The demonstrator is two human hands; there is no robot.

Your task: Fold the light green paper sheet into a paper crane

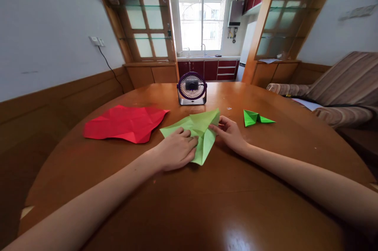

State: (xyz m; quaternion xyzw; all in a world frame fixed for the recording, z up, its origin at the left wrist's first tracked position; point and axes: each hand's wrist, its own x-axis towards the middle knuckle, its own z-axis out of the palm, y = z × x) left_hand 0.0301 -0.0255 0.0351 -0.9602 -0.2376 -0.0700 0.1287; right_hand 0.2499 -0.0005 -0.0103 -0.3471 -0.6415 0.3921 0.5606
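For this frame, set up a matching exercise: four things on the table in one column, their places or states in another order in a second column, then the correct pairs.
Things:
1. light green paper
2. red paper
3. desk fan
4. small folded green piece

Places or states:
A. upright at the far side of the table
B. lies creased and open, beyond the left hand
C. under both hands, its edge pinched by the right hand
D. lies untouched beyond the right hand

Pairs: 1-C, 2-B, 3-A, 4-D
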